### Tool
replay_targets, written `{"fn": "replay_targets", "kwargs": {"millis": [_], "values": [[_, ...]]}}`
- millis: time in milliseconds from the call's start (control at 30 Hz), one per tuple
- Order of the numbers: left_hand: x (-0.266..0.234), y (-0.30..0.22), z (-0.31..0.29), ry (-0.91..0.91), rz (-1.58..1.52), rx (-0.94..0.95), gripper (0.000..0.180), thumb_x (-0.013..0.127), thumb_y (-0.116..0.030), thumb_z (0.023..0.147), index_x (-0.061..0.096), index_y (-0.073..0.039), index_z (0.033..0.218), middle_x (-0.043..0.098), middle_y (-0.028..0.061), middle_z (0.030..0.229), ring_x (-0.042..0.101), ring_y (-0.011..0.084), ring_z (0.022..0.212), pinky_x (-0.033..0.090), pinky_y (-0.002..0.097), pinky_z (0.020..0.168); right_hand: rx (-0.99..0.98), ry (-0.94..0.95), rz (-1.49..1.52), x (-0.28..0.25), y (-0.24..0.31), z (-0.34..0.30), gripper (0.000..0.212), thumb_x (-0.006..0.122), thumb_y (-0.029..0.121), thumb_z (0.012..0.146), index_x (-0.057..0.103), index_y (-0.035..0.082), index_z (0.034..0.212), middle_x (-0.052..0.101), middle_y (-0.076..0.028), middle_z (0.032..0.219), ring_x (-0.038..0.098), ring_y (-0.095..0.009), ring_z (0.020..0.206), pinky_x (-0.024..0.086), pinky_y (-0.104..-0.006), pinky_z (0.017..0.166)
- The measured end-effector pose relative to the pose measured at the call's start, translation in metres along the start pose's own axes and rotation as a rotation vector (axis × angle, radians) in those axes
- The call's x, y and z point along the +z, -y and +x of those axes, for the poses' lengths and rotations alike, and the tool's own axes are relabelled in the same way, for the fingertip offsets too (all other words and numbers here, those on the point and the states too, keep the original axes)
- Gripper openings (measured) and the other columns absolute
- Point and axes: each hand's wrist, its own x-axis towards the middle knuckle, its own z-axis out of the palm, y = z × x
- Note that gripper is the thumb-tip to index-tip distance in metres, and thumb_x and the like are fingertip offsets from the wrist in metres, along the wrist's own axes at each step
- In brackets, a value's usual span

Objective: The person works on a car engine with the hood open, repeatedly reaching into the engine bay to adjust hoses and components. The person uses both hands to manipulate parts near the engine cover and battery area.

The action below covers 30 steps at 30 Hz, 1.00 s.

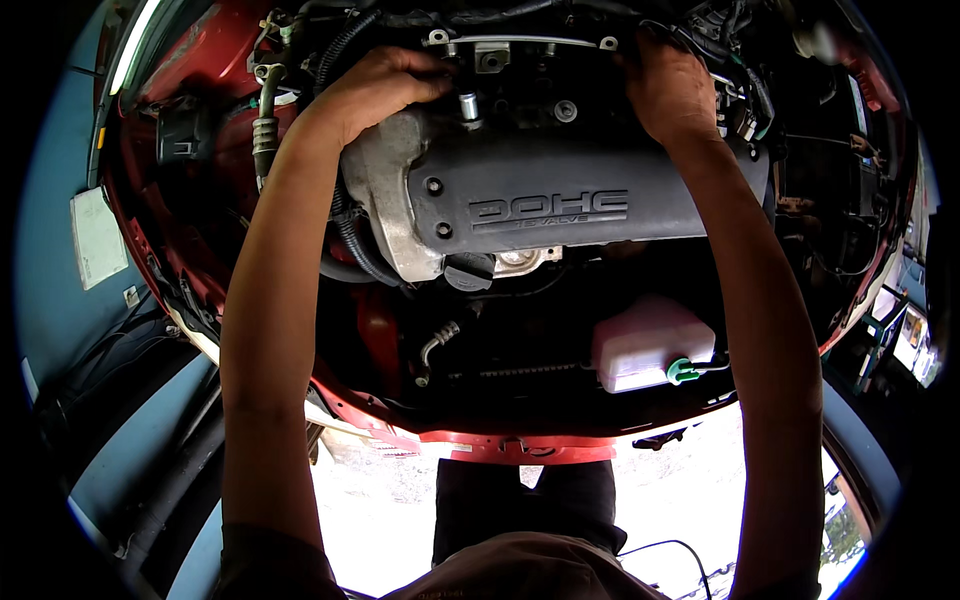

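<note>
Both hands reach into the engine bay of a red car. The left hand (385,85) rests palm-down on the far left corner of the grey engine cover (550,205); the right hand (668,85) rests on its far right edge. Grip state of both: cannot tell. A white fluid tank (645,340) sits nearer than the cover.

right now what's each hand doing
Left hand: fingers curled over the far left edge of the engine; a grip cannot be told.
Right hand: pressed on the far right edge; grip cannot be told.
</note>
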Motion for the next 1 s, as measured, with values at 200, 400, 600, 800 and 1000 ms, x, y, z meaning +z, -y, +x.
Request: {"fn": "replay_targets", "kwargs": {"millis": [200, 400, 600, 800, 1000], "values": [[-0.002, 0.01, 0.005, -0.013, 0.001, 0.056, 0.034, 0.074, -0.026, 0.09, 0.073, -0.011, 0.121, 0.073, 0.0091, 0.116, 0.066, 0.0191, 0.11, 0.047, 0.0319, 0.101, -0.027, -0.048, 0.047, 0.002, 0.001, 0.0, 0.024, 0.067, 0.024, 0.091, 0.066, 0.007, 0.109, 0.07, -0.017, 0.105, 0.066, -0.034, 0.104, 0.053, -0.0456, 0.092], [-0.004, 0.007, 0.013, 0.035, 0.075, 0.108, 0.031, 0.075, -0.024, 0.09, 0.074, -0.01, 0.117, 0.076, 0.0076, 0.109, 0.068, 0.0153, 0.101, 0.05, 0.0298, 0.095, -0.013, -0.03, 0.048, 0.0, 0.0, -0.003, 0.023, 0.068, 0.023, 0.09, 0.067, 0.007, 0.107, 0.07, -0.015, 0.105, 0.067, -0.033, 0.104, 0.051, -0.0438, 0.094], [-0.007, 0.008, 0.02, 0.11, 0.202, 0.115, 0.028, 0.071, -0.024, 0.093, 0.074, -0.013, 0.118, 0.076, 0.0068, 0.11, 0.068, 0.0138, 0.101, 0.049, 0.0303, 0.095, 0.024, 0.039, 0.069, -0.005, 0.003, 0.0, 0.024, 0.069, 0.022, 0.089, 0.066, 0.009, 0.108, 0.07, -0.014, 0.108, 0.065, -0.032, 0.109, 0.049, -0.044, 0.097], [-0.005, 0.007, 0.016, 0.033, 0.183, 0.092, 0.026, 0.071, -0.025, 0.094, 0.075, -0.014, 0.117, 0.076, 0.0057, 0.108, 0.068, 0.013, 0.097, 0.049, 0.0287, 0.093, -0.018, 0.004, 0.104, 0.002, -0.003, 0.002, 0.025, 0.07, 0.022, 0.087, 0.066, 0.01, 0.109, 0.071, -0.013, 0.108, 0.065, -0.032, 0.109, 0.049, -0.0435, 0.097], [-0.002, 0.001, 0.011, -0.001, 0.158, 0.001, 0.029, 0.074, -0.028, 0.092, 0.075, -0.011, 0.115, 0.077, 0.005, 0.103, 0.066, 0.0119, 0.093, 0.048, 0.0285, 0.092, -0.003, -0.003, 0.122, -0.004, 0.001, -0.006, 0.027, 0.07, 0.019, 0.086, 0.065, 0.007, 0.108, 0.071, -0.014, 0.106, 0.065, -0.033, 0.107, 0.049, -0.0429, 0.097]]}}
